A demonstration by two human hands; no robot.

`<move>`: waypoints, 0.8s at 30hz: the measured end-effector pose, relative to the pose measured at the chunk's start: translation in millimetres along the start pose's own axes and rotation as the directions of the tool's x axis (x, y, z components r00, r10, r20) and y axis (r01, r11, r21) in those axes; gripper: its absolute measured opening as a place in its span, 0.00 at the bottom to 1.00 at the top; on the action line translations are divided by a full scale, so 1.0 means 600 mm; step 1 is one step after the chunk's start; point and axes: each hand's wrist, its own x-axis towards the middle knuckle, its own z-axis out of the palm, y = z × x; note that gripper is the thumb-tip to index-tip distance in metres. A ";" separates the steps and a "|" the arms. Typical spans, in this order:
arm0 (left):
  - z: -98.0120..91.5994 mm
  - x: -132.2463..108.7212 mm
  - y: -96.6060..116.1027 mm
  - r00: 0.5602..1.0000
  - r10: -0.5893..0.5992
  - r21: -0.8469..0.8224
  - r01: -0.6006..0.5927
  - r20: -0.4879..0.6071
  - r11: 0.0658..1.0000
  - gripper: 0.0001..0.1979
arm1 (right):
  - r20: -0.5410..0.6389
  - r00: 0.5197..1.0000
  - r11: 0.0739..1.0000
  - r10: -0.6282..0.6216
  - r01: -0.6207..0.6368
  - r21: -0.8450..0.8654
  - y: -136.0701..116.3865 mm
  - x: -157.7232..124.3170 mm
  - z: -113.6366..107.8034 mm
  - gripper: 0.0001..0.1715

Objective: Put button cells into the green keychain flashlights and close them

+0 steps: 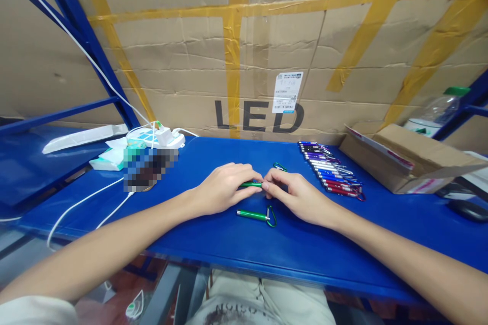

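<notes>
A green penlight-like tube point(251, 184) lies level between my two hands, just above the blue table. My left hand point(224, 188) grips its body between thumb and fingers. At its right end, the fingertips of my right hand point(299, 194) are pinched together, covering that end. Behind my right hand shows a green carabiner clip point(280, 166); whether it joins the held tube is hidden. Nearer to me lies a second green keychain flashlight point(252, 215) with a silver end and a carabiner on its right.
Several keychain flashlights point(330, 170) in different colours form a row on the right. Beyond them stand an open cardboard box point(415, 157) and a black mouse point(468, 209). A power strip point(156, 137), white cables and a tissue pack point(110, 157) occupy the left. A large carton point(183, 71) walls the back.
</notes>
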 end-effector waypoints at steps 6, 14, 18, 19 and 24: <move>0.000 -0.001 0.000 1.000 0.009 -0.001 -0.009 -0.003 1.000 0.10 | 0.003 1.000 1.000 0.004 -0.004 0.006 -0.001 0.000 -0.001 0.19; 0.000 0.000 -0.001 1.000 0.004 0.006 -0.004 0.005 1.000 0.12 | 0.000 1.000 1.000 0.003 -0.003 0.005 0.000 -0.001 0.001 0.19; -0.001 -0.001 -0.001 1.000 -0.003 0.000 0.003 0.002 1.000 0.12 | -0.004 1.000 1.000 0.005 -0.005 0.013 0.000 -0.001 0.001 0.19; -0.001 -0.001 -0.001 1.000 -0.005 0.000 0.005 0.006 1.000 0.12 | -0.007 1.000 1.000 0.005 -0.005 0.013 0.000 0.000 0.001 0.18; -0.001 0.000 0.000 1.000 -0.011 0.014 0.011 -0.001 1.000 0.12 | -0.026 1.000 1.000 0.004 -0.004 0.012 0.001 0.000 0.001 0.18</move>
